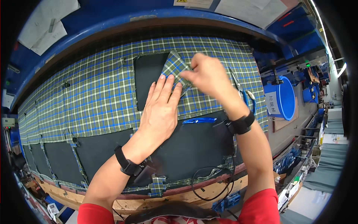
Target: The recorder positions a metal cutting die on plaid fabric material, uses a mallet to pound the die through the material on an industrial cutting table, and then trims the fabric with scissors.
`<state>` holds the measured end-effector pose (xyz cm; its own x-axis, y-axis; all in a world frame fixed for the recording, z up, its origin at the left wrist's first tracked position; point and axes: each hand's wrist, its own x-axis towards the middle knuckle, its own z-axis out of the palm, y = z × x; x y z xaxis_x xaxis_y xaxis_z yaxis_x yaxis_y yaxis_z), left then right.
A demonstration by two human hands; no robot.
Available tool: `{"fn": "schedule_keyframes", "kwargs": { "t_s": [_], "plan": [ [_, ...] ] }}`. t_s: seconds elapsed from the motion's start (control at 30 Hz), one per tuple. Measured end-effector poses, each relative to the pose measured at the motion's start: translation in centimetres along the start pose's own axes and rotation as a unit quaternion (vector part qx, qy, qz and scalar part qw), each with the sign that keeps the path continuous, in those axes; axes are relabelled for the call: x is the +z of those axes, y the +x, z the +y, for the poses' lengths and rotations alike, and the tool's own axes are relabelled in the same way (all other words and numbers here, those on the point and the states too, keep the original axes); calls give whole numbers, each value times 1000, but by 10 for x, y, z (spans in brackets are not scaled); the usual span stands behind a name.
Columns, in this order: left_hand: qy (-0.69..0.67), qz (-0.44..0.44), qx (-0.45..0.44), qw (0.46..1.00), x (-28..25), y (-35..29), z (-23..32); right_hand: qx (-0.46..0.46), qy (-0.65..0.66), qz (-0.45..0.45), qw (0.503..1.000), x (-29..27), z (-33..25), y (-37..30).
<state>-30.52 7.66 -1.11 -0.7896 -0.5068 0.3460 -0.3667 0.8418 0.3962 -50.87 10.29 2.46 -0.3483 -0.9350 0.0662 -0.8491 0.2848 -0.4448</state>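
A plaid fabric piece point(173, 66) in green, blue and white lies folded at an angle beside a dark, roughly rectangular opening in a layer of plaid cloth point(100, 89). My left hand point(160, 108) rests flat with its fingers stretched out, the fingertips on the folded piece's lower edge. At the piece's right edge my right hand point(210, 76) is closed, with thumb and curled fingers around the edge; the fingertips are slightly blurred. Scissors point(244, 91) with blue handles lie on the cloth to the right of my right hand.
A blue strip point(199, 120) lies on the dark sheet point(179, 145) below the plaid. A black cable point(194, 184) loops at the table's near edge point(136, 204). Right of the table stands a blue bin point(286, 98). Papers point(48, 28) hang on the blue panel behind.
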Motion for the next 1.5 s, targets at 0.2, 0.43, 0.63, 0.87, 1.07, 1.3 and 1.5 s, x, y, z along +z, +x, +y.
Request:
{"fn": "schedule_keyframes", "kwargs": {
  "t_s": [0.2, 0.43, 0.63, 0.87, 1.07, 1.3, 1.5],
  "plan": [
    [5, -11, 2, 1000, -2, 0, 2, 27, -10, 71, 997, -21, 12, -1],
    [10, -17, 3, 1000, -1, 0, 1, 52, -19, 62, 997, -16, 21, -1],
    [22, -22, -1, 1000, 1, -2, -1, -25, 46, 1, 999, 1, 6, -9],
    [27, -23, -3, 999, -1, -2, -2, -5, 94, 21, 995, 0, -10, -11],
    [19, -17, 3, 1000, 1, 1, 2, 49, 25, 94, 994, -10, 9, -9],
    [12, -12, 4, 1000, 3, 0, 4, 124, 46, 49, 990, -24, 15, -5],
    [15, -10, 5, 1000, 2, -3, 0, 70, 42, 6, 997, 0, 4, -9]
  ]
}}
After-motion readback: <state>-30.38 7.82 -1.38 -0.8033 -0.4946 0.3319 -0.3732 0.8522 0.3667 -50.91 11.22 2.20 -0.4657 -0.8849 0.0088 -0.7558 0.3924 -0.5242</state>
